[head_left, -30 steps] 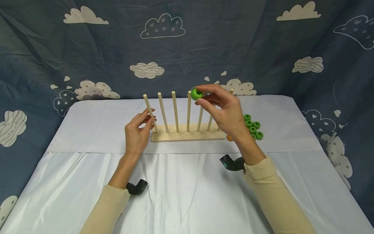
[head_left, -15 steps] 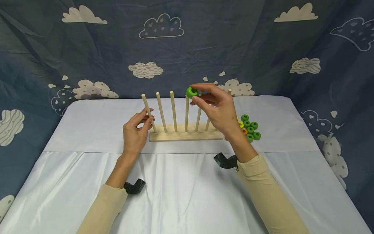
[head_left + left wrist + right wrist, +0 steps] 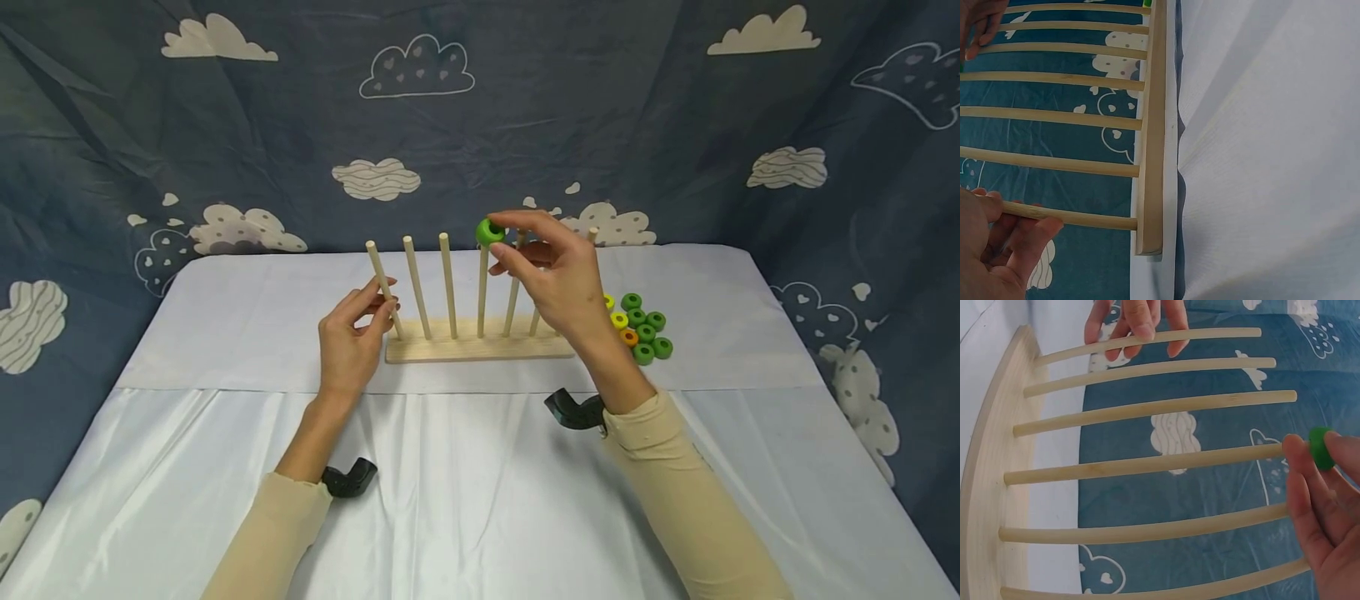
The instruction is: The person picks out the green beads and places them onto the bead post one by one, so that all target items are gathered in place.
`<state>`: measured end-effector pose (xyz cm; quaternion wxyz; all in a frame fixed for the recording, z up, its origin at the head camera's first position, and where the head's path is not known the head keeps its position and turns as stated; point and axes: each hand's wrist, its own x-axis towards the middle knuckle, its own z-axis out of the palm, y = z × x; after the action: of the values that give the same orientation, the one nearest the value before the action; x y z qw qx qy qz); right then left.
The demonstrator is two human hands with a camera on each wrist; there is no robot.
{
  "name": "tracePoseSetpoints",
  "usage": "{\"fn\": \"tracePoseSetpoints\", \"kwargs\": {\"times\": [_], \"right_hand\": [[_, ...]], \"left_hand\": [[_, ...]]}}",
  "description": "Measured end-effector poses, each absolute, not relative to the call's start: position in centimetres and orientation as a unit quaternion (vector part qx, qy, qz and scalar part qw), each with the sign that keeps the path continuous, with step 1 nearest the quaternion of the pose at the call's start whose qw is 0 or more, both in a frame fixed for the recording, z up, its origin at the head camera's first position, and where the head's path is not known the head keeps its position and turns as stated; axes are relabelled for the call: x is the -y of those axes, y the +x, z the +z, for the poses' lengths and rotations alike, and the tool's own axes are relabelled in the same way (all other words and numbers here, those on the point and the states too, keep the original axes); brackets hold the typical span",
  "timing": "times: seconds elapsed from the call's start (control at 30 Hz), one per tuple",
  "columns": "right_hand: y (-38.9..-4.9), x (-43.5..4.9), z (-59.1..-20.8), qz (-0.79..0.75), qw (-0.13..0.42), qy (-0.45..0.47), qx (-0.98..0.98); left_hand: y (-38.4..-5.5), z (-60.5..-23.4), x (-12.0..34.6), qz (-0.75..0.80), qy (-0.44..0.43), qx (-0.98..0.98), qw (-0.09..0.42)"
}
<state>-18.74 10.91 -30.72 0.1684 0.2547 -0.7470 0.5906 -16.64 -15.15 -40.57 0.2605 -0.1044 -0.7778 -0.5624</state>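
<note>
A pale wooden rack, its base [image 3: 480,351] lying on the white table, carries a row of several upright pegs. My left hand [image 3: 349,340] pinches the leftmost peg [image 3: 1097,219] between thumb and fingers, partway up its length. At the top of the middle peg [image 3: 482,292], my right hand [image 3: 564,279] holds a round green bead [image 3: 488,232] between thumb and index finger. The right wrist view has this bead [image 3: 1319,449] right at the peg's tip. My right hand hides parts of the pegs on the right.
Right of the rack lies a cluster of loose beads: several green ones [image 3: 646,332], yellow ones [image 3: 619,320] and an orange one [image 3: 628,337]. A dark blue cloth with cloud prints [image 3: 540,125] hangs behind the table [image 3: 450,467].
My right hand has moved left and slightly up with the green bead, bringing it to the middle peg's top. More yellow and orange beads now show. The left hand keeps its hold.
</note>
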Motion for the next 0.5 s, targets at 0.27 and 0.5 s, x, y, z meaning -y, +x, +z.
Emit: {"fn": "tracePoseSetpoints", "kwargs": {"times": [0.27, 0.5], "right_hand": [[-18.73, -10.69, -30.91, 0.584, 0.168, 0.246, 0.755], [-18.69, -10.75, -30.84, 0.578, 0.169, 0.243, 0.761]], "left_hand": [[-16.68, -40.58, 15.14, -0.559, -0.102, 0.779, 0.265], [-16.73, -40.56, 15.08, -0.561, -0.104, 0.778, 0.263]]}}
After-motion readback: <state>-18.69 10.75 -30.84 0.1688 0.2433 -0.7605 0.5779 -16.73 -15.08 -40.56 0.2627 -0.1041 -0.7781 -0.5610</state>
